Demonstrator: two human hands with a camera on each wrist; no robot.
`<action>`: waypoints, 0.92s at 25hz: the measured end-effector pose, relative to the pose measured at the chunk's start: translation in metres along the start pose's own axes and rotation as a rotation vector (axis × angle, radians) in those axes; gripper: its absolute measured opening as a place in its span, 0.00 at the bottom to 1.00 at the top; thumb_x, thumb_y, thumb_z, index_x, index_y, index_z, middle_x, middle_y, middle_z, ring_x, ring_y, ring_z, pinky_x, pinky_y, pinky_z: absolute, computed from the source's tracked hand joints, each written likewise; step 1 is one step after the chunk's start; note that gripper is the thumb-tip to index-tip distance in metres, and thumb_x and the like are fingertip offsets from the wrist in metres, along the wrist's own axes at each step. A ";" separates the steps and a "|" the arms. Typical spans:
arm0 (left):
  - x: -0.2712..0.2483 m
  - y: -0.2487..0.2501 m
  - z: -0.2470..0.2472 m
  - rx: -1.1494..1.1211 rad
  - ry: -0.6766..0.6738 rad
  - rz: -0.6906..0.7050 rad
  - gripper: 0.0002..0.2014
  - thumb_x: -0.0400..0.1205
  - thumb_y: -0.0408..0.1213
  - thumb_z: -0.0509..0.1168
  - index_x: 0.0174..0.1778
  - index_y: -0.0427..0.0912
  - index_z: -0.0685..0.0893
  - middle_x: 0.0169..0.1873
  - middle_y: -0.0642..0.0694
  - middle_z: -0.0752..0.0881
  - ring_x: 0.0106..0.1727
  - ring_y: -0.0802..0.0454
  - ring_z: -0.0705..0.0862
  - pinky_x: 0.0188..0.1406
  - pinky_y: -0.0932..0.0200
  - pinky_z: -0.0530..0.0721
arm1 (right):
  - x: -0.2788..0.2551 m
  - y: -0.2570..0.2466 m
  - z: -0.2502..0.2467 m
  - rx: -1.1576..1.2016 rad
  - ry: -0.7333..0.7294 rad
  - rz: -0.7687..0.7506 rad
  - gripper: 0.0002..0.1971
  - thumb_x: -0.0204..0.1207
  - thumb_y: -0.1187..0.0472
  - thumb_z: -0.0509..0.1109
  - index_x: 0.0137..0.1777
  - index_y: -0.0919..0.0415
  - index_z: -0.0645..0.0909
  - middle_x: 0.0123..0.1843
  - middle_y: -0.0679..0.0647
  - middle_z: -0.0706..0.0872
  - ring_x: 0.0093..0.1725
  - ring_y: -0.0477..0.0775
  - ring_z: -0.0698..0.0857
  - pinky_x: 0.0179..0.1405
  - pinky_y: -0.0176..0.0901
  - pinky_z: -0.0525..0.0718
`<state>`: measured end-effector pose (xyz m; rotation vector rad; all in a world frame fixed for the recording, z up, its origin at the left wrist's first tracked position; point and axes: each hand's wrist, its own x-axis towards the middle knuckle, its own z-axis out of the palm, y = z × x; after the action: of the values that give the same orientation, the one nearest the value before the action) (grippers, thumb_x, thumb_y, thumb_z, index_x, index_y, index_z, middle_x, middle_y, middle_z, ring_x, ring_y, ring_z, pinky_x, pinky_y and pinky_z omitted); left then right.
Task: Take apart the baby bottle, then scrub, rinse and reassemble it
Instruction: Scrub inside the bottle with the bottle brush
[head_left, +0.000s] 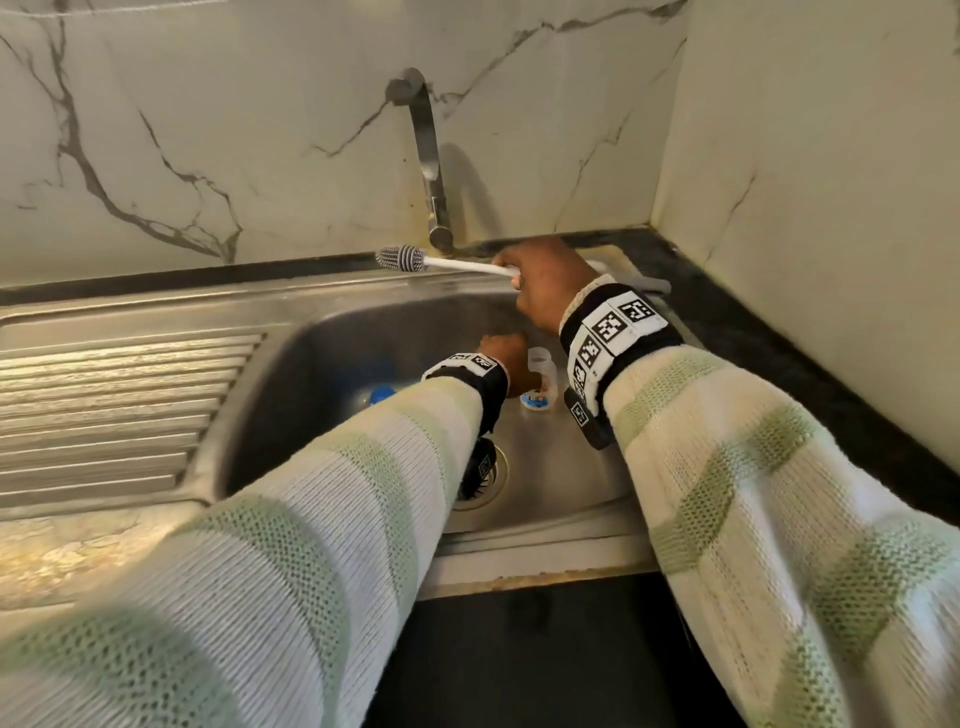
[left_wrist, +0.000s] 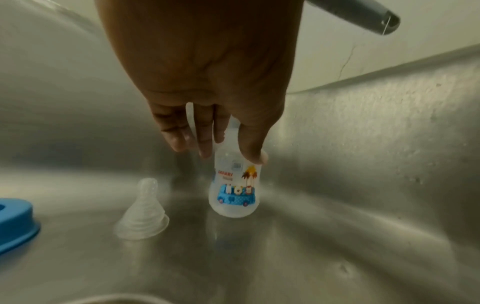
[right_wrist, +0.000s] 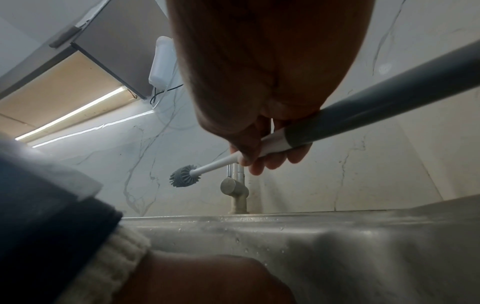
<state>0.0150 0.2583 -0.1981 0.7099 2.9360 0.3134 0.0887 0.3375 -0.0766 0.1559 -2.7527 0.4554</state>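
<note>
Disassembly looks done: the bottle (left_wrist: 235, 185) stands upright and capless on the sink (left_wrist: 363, 185) floor, the clear teat (left_wrist: 142, 211) sits just beside it, and a blue ring (left_wrist: 15, 224) lies apart at the left. The left hand (left_wrist: 207, 82) pinches the bottle near its neck with thumb and fingertips. The right hand (right_wrist: 259, 102) is curled round the brush (head_left: 405, 258) handle, head up near the tap (head_left: 426, 156). Scrubbing, rinsing and reassembly remain. The bottle's mouth is hidden behind fingers, and any soap or water inside is probably there but unclear.
</note>
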 end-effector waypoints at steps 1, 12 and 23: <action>0.002 0.000 0.002 -0.009 0.009 0.000 0.33 0.74 0.56 0.72 0.71 0.43 0.77 0.65 0.39 0.84 0.64 0.38 0.83 0.58 0.48 0.83 | 0.000 0.000 0.002 -0.007 -0.006 -0.003 0.21 0.74 0.70 0.70 0.66 0.54 0.84 0.58 0.58 0.88 0.56 0.61 0.86 0.60 0.49 0.83; -0.072 -0.066 -0.084 -0.600 0.295 -0.108 0.26 0.72 0.46 0.76 0.65 0.43 0.83 0.58 0.44 0.88 0.57 0.46 0.86 0.58 0.58 0.82 | -0.007 -0.003 0.000 0.063 0.083 -0.030 0.19 0.71 0.70 0.68 0.61 0.59 0.85 0.57 0.62 0.89 0.57 0.66 0.85 0.58 0.49 0.82; -0.141 -0.138 -0.109 -0.806 0.538 -0.262 0.22 0.74 0.56 0.76 0.57 0.44 0.88 0.50 0.48 0.89 0.52 0.49 0.87 0.51 0.58 0.84 | -0.024 -0.016 -0.001 0.091 -0.003 -0.072 0.14 0.76 0.69 0.68 0.59 0.59 0.88 0.55 0.62 0.90 0.51 0.61 0.86 0.55 0.45 0.82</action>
<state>0.0630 0.0543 -0.1151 0.1225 2.8529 1.7358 0.1145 0.3244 -0.0795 0.2774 -2.7204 0.5620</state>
